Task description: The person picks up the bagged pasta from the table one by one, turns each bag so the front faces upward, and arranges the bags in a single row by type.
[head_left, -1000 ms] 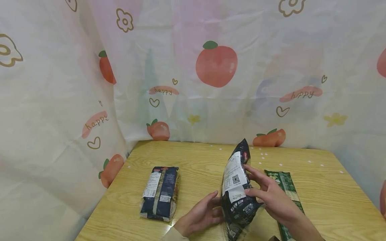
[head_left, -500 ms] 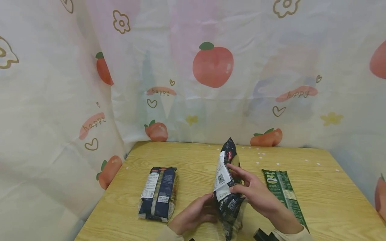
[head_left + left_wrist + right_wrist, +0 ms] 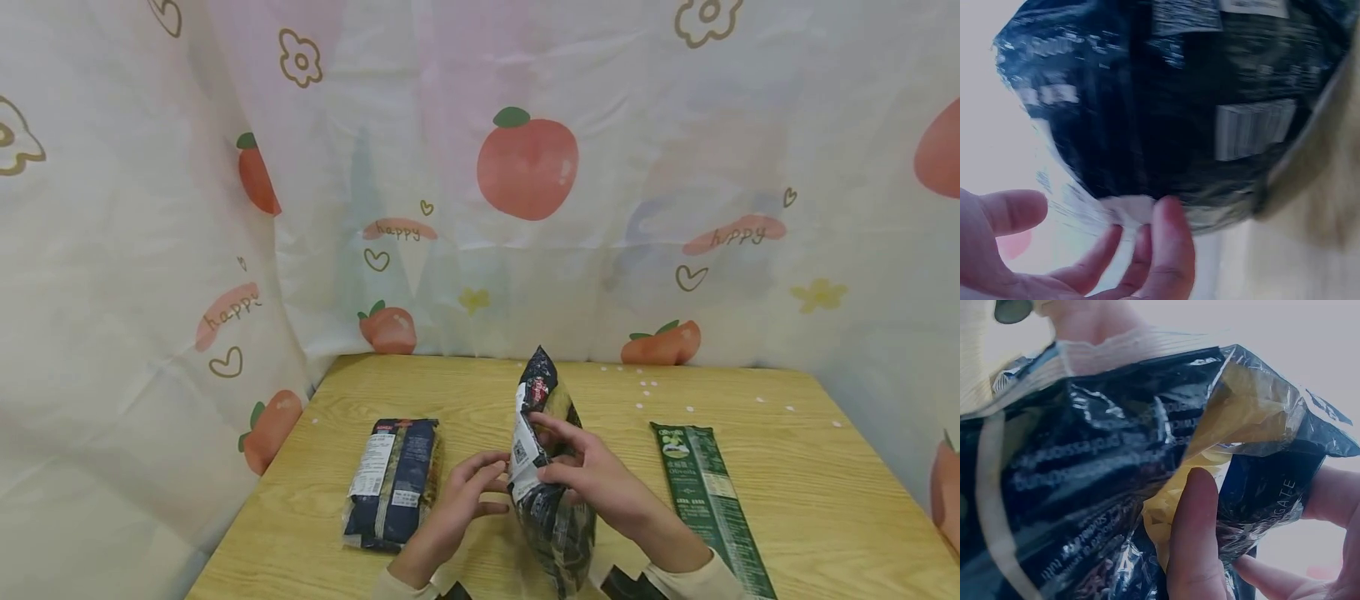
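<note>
A dark blue bag of pasta (image 3: 555,525) stands tilted over the table's middle, its narrow side facing the head camera. My right hand (image 3: 603,487) pinches it from the right, thumb on the near side and fingers farther back. Yellow contents show through its clear window in the right wrist view, where the thumb (image 3: 1196,537) lies across the film. To the left, my left hand (image 3: 457,504) has its fingers spread, with the tips close to the bag's white label side; whether they touch is unclear. The left wrist view shows the bag's back (image 3: 1147,112) with a barcode.
Another dark blue pasta bag (image 3: 393,483) lies left of my left hand. A long green packet (image 3: 708,492) lies at the right. Small white specks dot the back of the wooden table (image 3: 817,492). A fruit-printed curtain (image 3: 570,283) stands behind it.
The held pasta bag has moved left and turned more edge-on, carried by my right hand. My left hand has shifted left and up, its fingers coming away from the bag's lower side.
</note>
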Demonstrator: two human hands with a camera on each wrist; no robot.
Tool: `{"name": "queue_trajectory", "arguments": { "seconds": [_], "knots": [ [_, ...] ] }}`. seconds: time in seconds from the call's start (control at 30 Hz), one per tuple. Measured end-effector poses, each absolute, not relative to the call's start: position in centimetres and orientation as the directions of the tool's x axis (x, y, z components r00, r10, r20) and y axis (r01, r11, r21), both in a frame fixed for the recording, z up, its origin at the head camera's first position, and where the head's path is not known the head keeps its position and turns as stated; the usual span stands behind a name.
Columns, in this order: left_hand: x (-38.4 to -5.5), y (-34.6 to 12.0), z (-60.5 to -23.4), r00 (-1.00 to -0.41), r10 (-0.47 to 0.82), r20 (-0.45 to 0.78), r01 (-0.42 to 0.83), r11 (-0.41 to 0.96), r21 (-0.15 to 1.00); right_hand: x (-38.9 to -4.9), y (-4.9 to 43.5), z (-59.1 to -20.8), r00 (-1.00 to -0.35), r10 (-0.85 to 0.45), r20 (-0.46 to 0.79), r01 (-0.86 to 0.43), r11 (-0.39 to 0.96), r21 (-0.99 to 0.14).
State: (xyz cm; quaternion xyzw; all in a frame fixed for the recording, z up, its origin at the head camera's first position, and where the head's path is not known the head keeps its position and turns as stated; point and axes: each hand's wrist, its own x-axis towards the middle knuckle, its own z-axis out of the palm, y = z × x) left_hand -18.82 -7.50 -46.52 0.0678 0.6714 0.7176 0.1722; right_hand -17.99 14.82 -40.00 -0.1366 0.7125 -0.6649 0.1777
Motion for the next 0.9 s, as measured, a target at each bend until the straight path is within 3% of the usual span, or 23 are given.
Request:
{"name": "queue_trajectory", "arguments": {
  "seconds": [0.63,0.9],
  "knots": [
    [-18.4,-9.1,-45.5,-0.909,0.357,-0.214,-0.222,0.019,0.975,-17.9,13.3,-41.4,-0.851,-0.515,-0.1,0.095,0.037,-0.995],
    [-18.4,-10.2,-46.4,-0.875,0.423,-0.235,-0.26,-0.002,0.966,-17.5,13.7,-42.2,-0.864,-0.49,-0.118,0.108,0.048,-0.993]
  ]
}}
